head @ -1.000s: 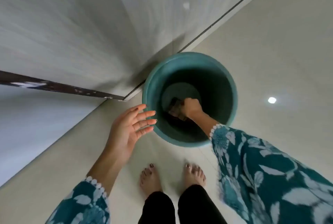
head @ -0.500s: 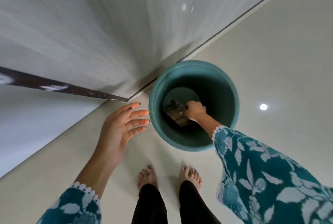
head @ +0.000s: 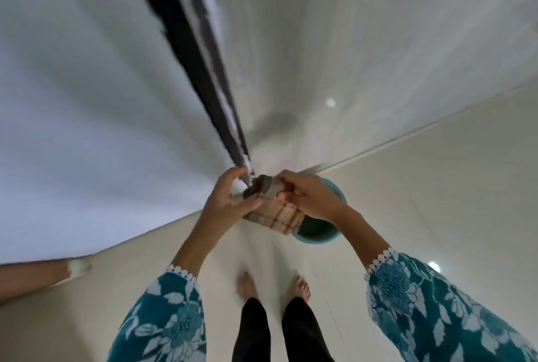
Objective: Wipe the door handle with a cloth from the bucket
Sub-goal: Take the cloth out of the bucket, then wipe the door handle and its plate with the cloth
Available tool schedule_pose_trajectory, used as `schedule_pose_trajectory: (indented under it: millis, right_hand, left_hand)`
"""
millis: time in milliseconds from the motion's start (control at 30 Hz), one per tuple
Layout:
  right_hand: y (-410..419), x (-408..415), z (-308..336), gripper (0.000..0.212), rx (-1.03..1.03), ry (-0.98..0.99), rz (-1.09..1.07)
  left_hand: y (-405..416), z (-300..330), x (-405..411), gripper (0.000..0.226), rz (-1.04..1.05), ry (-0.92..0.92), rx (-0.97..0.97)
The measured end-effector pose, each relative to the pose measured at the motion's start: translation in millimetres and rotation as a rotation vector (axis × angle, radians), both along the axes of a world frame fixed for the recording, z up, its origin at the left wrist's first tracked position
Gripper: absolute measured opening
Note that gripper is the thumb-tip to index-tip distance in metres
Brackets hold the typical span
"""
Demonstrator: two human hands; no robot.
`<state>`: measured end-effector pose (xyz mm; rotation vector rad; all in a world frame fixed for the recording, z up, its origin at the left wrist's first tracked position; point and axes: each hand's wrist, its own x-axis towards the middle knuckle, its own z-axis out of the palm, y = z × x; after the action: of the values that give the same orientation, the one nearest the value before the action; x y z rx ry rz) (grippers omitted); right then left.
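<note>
Pale tiled floor [head: 436,187] w/ white door [head: 87,99] ahead. Head view: both hands hold checked cloth [head: 276,210] between them, raised above teal bucket [head: 320,238]; left hand [head: 230,201] grips its left end, right hand [head: 311,198] its top, just below dark door edge [head: 203,70].

Floor [head: 436,187]: pale glossy tiles, 3 to 6 o'clock, light glints on it.
Wall [head: 364,26]: pale, 12 to 2 o'clock.
Door [head: 72,128]: white, 9 to 11 o'clock, dark edge [head: 201,70] running toward 12.
Feet [head: 247,286]: bare, 6 o'clock.
Trousers [head: 253,329]: black.
</note>
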<state>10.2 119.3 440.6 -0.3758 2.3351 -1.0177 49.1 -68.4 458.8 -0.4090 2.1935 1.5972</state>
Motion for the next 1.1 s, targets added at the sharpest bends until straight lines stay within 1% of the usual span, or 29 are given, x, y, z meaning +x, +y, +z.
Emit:
schedule_pose_trajectory:
  millis: [67,100,167,233,300,333,400,433,500,567,633,733,800,900,967,1067,1100]
  right_hand:
    - [-28.1,2.1,56.8,0.02,-0.057,0.062,0.147]
    - [-43.9,3.7,79.9,0.02,-0.083,0.085,0.206]
    - [-80.0,8.9,117.3,0.019,-0.11,0.139,0.3]
    - [-123.0,19.2,141.6,0.021,-0.105,0.192,0.347]
    - [-167.1,39.0,154.1,0.026,-0.122,0.297,0.317]
    - [-189.2,52.9,158.2,0.03,-0.138,0.38,0.293]
    - [-232.0,86.7,166.3,0.038,-0.218,0.517,0.278]
    - [-254.2,104.9,169.9,0.041,-0.257,0.557,0.312]
    - [-299.1,142.2,174.3,0.049,-0.266,0.617,0.439]
    - [-344.8,177.7,173.7,0.065,-0.235,0.683,0.532]
    - [-388.3,208.7,173.6,0.077,-0.242,0.708,0.555]
    - [-444.1,246.1,176.0,0.081,-0.303,0.695,0.544]
    - [-474.7,264.2,176.6,0.084,-0.333,0.668,0.507]
    - [-511.6,278.6,175.7,0.089,-0.369,0.577,0.456]
    - [-533.6,277.4,176.4,0.085,-0.364,0.574,0.452]
    - [-567.3,264.9,193.5,0.055,-0.298,0.619,0.437]
    - [-577.7,257.3,201.3,0.048,-0.278,0.635,0.422]
  left_hand:
    - [-24.3,46.2,20.7,0.062,-0.067,0.036,-0.051]
    - [-38.7,64.9,32.1,0.061,-0.066,0.036,-0.043]
    - [-70.8,95.1,56.6,0.049,0.007,0.04,-0.019]
    - [-104.0,115.9,81.2,0.028,0.142,0.068,-0.043]
    - [-134.4,128.6,108.0,0.014,0.267,0.091,-0.08]
    - [-148.9,133.8,121.9,0.011,0.335,0.102,-0.082]
    - [-180.7,142.4,150.8,0.013,0.487,0.133,-0.049]
    - [-197.8,146.7,164.9,0.015,0.561,0.149,-0.018]
    - [-235.0,155.7,194.8,0.014,0.691,0.168,0.067]
    - [-273.5,164.4,226.0,0.016,0.78,0.191,0.183]
    - [-311.7,170.1,256.8,0.021,0.836,0.231,0.273]
    - [-358.5,174.1,298.5,0.028,0.877,0.28,0.354]
    - [-383.2,176.7,318.4,0.026,0.877,0.306,0.371]
    - [-415.7,178.6,334.0,0.024,0.882,0.308,0.362]
    - [-436.2,181.0,333.9,0.025,0.882,0.304,0.325]
    - [-469.5,187.6,328.0,0.011,0.899,0.364,0.171]
    - [-482.0,191.5,326.8,0.009,0.903,0.4,0.128]
